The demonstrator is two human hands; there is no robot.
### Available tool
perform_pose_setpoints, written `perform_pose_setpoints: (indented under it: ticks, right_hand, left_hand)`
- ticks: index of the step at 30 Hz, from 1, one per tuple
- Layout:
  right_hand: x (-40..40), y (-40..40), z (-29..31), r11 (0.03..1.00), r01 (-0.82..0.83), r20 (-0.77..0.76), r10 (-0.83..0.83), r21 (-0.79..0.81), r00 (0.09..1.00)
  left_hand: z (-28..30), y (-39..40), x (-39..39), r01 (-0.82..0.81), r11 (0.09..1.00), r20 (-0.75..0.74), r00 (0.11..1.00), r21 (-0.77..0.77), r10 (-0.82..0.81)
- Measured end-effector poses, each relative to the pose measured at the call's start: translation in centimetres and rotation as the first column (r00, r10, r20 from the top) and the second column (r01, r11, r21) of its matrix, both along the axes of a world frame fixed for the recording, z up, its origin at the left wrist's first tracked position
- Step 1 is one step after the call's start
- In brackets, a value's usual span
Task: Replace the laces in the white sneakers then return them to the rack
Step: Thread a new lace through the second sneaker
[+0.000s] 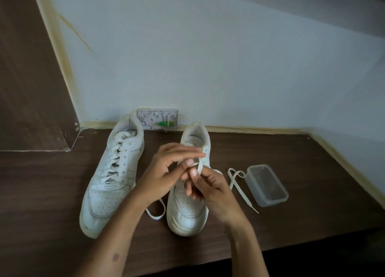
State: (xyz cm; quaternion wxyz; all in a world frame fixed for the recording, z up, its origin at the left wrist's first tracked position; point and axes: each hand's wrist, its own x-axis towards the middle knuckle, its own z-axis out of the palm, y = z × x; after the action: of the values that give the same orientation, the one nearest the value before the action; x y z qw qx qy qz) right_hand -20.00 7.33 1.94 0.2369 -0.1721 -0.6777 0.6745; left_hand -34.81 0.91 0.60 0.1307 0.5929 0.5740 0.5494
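Head view: clear tub (267,185) beside sneaker (190,197)

One head-worn view looks steeply down, close over the dark tabletop (62,183), toward the wall (208,58).

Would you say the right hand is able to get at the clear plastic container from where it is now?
Probably yes. The clear plastic container sits open on the table to the right of the right hand, with only a loose lace lying between them. But that hand is pinching the lace at the right sneaker, so it must let go first.
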Motion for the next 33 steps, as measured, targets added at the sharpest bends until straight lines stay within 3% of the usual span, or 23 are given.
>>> perform_pose_setpoints:
  ticks: [3, 7, 10, 14, 17, 20, 23, 27, 33]
  right_hand:
    - [0.9, 0.3, 0.3, 1.000, -0.015, 0.040, 0.014, 0.015, 0.999]
    - [2.0, 0.8, 0.8, 1.000, -0.007, 0.072, 0.007, 0.002, 0.997]
    - [3.0, 1.4, 1.0, 0.998, 0.060, 0.085, -0.060, -0.007, 0.995]
    - [4.4, 2.7, 0.6, 0.974, 0.219, 0.095, -0.223, 0.053, 0.970]
    - [4.6, 3.0, 0.1, 0.959, 0.261, 0.099, -0.272, 0.111, 0.957]
    - [3.8, 2.6, 0.0, 0.967, 0.221, 0.086, -0.233, 0.125, 0.969]
    - [3.0, 2.3, -0.1, 0.972, 0.174, 0.054, -0.184, 0.156, 0.981]
    - [2.9, 2.4, -0.2, 0.974, 0.174, 0.057, -0.184, 0.146, 0.981]
    - [4.1, 3.1, -0.2, 0.962, 0.202, 0.106, -0.224, 0.186, 0.969]
  left_hand:
    - [-0.9, 0.1, -0.1, -0.070, 0.994, -0.046, 0.997, -0.085, 0.066]
    - [-0.7, 0.3, -0.4, -0.152, 0.987, -0.076, 0.985, 0.043, 0.155]
    - [-0.7, 0.3, -0.8, -0.293, 0.945, 0.050, 0.956, 0.146, 0.289]
    - [-0.8, 0.1, -1.3, -0.368, 0.926, 0.227, 0.912, 0.087, 0.341]
    - [-0.4, -0.1, -0.8, -0.333, 0.937, 0.105, 0.941, 0.105, 0.323]
    - [-0.6, 0.2, 0.1, -0.272, 0.960, -0.152, 0.948, 0.061, 0.279]
    - [-1.5, 0.8, 0.8, -0.216, 0.975, -0.264, 0.939, 0.046, 0.221]
    - [-1.4, 0.7, 0.5, -0.306, 0.946, -0.235, 0.917, 0.108, 0.324]
    - [-0.8, -0.4, -1.8, -0.619, 0.764, -0.070, 0.767, 0.184, 0.638]
